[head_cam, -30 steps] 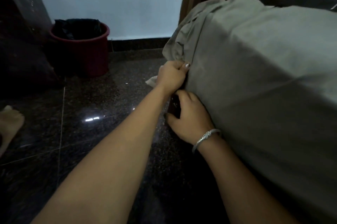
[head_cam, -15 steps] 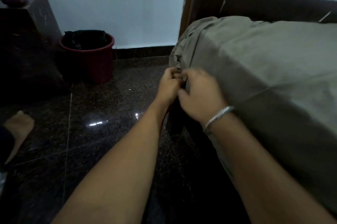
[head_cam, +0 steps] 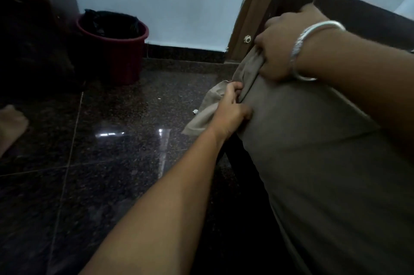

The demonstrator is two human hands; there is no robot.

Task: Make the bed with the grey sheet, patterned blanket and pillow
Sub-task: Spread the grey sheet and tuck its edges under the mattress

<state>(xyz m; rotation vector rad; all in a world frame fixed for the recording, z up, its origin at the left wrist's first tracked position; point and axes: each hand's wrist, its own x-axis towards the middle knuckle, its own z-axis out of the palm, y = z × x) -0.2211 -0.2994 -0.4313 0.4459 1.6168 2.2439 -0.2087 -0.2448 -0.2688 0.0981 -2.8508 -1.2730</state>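
L hand (head_cam: 228, 113) had its fingers curled round a loose flap of the grey sheet (head_cam: 313, 162) at the bed's near corner, thumb pressed vs the sheet's side face. The flap hung out toward the view's left, above the floor. From where I sat watching the head cam, that grip looked firm. The sheet lay stretched over the mattress top & down its side, filling most of the right half of the view, w/ a bunched ridge running up from L hand to R hand (head_cam: 282, 48). R hand sat higher, at the top corner, fingers curled down into that bunch & holding it. It wore a silver bangle (head_cam: 295, 55) on the wrist.

Rest, left to right:
- bare foot (head_cam: 11, 126) at the far left edge, on the dark polished floor tiles (head_cam: 100, 174)
- dark cabinet (head_cam: 33, 17) in the top left corner
- red bin (head_cam: 114, 50) w/ black liner just beside it, vs the pale wall (head_cam: 168, 1)
- small white scrap (head_cam: 195, 111) on the floor near the hanging flap
- wooden door frame (head_cam: 248, 17) behind R hand
- dark bed frame (head_cam: 369, 17) along the top right, past the sheet
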